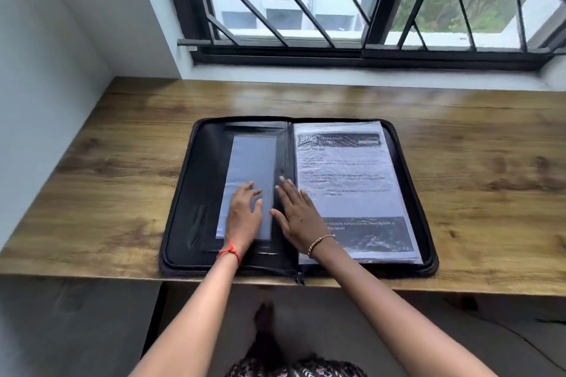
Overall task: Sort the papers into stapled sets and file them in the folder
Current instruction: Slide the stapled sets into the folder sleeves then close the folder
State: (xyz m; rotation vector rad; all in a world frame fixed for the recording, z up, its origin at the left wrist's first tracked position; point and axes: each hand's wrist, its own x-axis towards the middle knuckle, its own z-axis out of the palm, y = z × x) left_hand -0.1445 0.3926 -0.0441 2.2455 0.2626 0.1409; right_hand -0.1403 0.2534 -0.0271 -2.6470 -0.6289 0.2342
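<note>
A black zip folder (196, 193) lies open flat near the front edge of the wooden desk. Its right half holds a printed paper (352, 180) inside a clear plastic sleeve. On the left inner cover sits a narrow clear pocket (252, 162). My left hand (243, 214) rests flat on the lower part of that pocket, fingers spread, holding nothing. My right hand (295, 214) lies flat over the folder's spine and the sleeve's left edge, fingers apart and pointing away from me, also holding nothing.
The wooden desk (107, 162) runs wall to wall under a barred window (337, 9). A white wall (46, 70) borders the desk on the left. The folder's zip pull (300, 278) hangs over the front edge. My lap shows below the desk.
</note>
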